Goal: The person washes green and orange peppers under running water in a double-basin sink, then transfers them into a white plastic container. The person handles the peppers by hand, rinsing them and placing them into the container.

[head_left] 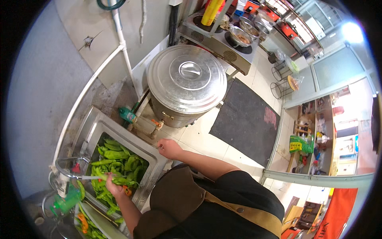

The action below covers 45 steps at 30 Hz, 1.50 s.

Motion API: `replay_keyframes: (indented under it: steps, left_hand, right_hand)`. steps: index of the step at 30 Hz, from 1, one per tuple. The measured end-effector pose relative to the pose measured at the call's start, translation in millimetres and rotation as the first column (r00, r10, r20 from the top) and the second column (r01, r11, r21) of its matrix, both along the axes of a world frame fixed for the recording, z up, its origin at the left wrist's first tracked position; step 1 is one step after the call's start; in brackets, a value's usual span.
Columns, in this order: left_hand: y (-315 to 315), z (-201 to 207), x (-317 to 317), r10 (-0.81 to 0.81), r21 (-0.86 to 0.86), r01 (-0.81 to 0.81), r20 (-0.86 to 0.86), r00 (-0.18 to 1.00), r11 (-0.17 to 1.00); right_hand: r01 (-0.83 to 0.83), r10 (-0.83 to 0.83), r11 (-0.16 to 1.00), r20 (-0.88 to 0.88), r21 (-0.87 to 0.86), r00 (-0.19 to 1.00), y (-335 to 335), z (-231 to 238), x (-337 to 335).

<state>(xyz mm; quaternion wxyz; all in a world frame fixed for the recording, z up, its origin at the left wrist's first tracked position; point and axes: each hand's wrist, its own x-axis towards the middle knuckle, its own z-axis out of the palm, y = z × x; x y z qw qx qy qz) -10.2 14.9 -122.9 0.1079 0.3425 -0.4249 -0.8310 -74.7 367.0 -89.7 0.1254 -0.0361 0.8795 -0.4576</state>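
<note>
Green peppers [114,154] fill the basin of a metal sink [153,153] in front of me. My left hand [114,186] is over the peppers, its fingers closed round a green pepper [102,175]. A bit of orange pepper [127,191] shows beside that hand. At the sink's right-hand rim is my right hand [169,149], with fingers curled in a pinch; whatever is between them is too small to make out. A curved metal faucet [71,160] reaches over the sink from the left.
Beyond the sink stands a large lidded metal pot [187,79], with an orange-handled valve [157,123] low on its side. A teal bottle [127,114] is behind the sink, a green bottle [67,201] left of it. More peppers [85,223] lie lower left. A dark mat [248,119] covers floor tiles.
</note>
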Motion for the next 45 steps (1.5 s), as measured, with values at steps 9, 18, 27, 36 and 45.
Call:
replay_keyframes:
  steps: [9, 18, 27, 36, 45]
  left_hand:
    - [23.0, 64.7, -16.7, 0.238, -0.095, -0.227, 0.130, 0.963, 0.969]
    - [13.0, 15.8, 0.9, 0.239, -0.007, -0.244, -0.169, 0.956, 0.970]
    - [-76.5, 104.0, 37.3, 0.320, -0.472, -0.395, -0.233, 0.918, 0.788]
    - [-283.3, 200.5, 215.2, 0.827, -0.950, -0.232, 0.046, 0.561, 0.210]
    - [-113.9, 53.4, 175.4, 0.732, -0.922, 0.386, 0.241, 0.637, -0.032]
  right_hand:
    - [0.018, -0.019, 0.999, 0.011, 0.037, 1.000, 2.1, -22.2, 17.0]
    - [-0.087, 0.087, 0.996, 0.012, -0.023, 0.996, 1.9, -2.8, 17.2]
    - [-0.242, 0.239, 0.968, -0.057, -0.057, 0.969, -23.6, -6.2, 12.5]
    - [-0.323, 0.322, 0.944, -0.012, -0.063, 0.947, -48.1, -7.1, 10.8]
    - [-0.321, 0.322, 0.947, 0.035, -0.031, 0.946, -58.0, -5.8, 7.1]
